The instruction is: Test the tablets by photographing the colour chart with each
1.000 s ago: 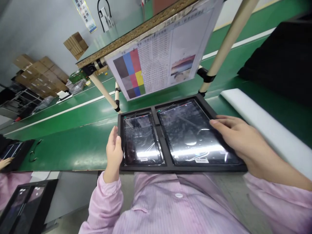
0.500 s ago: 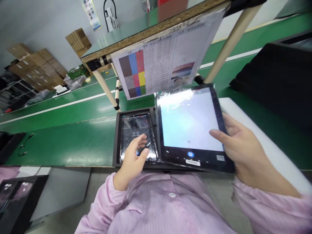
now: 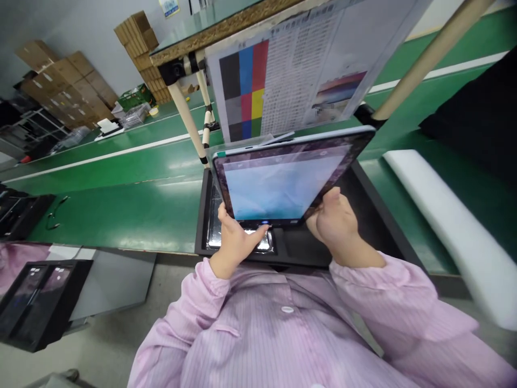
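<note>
A tablet (image 3: 278, 183) with a lit pale-blue screen is held up in front of me, its top edge tilted away and clear film at its upper left corner. My left hand (image 3: 238, 237) grips its lower left corner, thumb along the bottom edge. At the lower right, my right hand (image 3: 335, 223) is closed on the tablet's edge, its fingers partly hidden. Below lies a black tray (image 3: 375, 215) with two compartments. Its left compartment holds a second, film-wrapped tablet (image 3: 214, 231), mostly covered by the raised one; the right compartment shows its dark bottom.
A shelf on beige pipe legs (image 3: 188, 121) stands just beyond, with a printed colour chart (image 3: 278, 81) hanging from it. A white foam bar (image 3: 448, 231) lies at the right. Black trays (image 3: 36, 307) sit at lower left, and cardboard boxes (image 3: 68, 86) are stacked behind.
The lit tablet has moved left and been tilted up over the tray. My left hand, free before, now grips it too. The tray's right compartment has come into view.
</note>
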`<state>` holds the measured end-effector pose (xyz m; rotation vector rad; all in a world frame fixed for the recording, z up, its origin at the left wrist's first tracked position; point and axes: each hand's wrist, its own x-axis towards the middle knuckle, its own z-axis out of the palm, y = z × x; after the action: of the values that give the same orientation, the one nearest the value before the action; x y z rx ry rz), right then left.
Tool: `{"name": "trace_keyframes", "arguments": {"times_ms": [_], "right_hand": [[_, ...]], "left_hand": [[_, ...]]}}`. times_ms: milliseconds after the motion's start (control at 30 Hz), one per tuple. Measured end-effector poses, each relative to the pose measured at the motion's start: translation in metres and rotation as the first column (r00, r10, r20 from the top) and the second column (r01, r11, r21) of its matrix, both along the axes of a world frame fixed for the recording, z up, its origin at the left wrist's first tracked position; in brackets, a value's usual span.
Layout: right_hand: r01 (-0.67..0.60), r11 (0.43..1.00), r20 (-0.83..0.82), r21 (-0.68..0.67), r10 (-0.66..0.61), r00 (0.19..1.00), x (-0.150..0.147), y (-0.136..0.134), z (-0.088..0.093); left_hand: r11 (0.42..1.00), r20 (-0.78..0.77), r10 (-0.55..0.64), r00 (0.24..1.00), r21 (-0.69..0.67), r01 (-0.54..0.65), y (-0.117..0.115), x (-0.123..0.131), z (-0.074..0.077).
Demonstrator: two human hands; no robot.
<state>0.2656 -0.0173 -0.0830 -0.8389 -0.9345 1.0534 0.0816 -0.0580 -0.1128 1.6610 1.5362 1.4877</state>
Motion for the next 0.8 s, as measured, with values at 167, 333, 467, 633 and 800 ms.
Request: {"name": "trace_keyframes", "arguments": {"times_ms": [167,333,467,633,800], "right_hand": [[0.052,0.999,-0.104,-0.007,-0.053,0.993,-0.006,0.001,0.005],[0.106,0.994,-0.153,-0.004,-0.105,0.983,-0.007,-0.001,0.012],[0.112,0.994,-0.162,-0.004,-0.111,0.981,-0.007,-0.003,0.015],[0.119,0.993,-0.169,-0.010,-0.119,0.978,-0.007,-0.003,0.016],[0.117,0.993,-0.176,-0.009,-0.117,0.977,-0.007,-0.004,0.016]], "left_hand": [[1.000,-0.076,-0.023,0.997,0.011,0.024,0.004,-0.001,0.004],[0.998,-0.151,-0.041,0.988,0.050,0.049,0.007,0.000,0.004],[0.995,-0.219,-0.042,0.975,0.081,0.062,0.009,0.002,0.004],[0.994,-0.240,-0.033,0.970,0.089,0.056,0.009,0.003,0.005],[0.997,-0.210,-0.039,0.977,0.061,0.053,0.008,0.004,0.007]]}}
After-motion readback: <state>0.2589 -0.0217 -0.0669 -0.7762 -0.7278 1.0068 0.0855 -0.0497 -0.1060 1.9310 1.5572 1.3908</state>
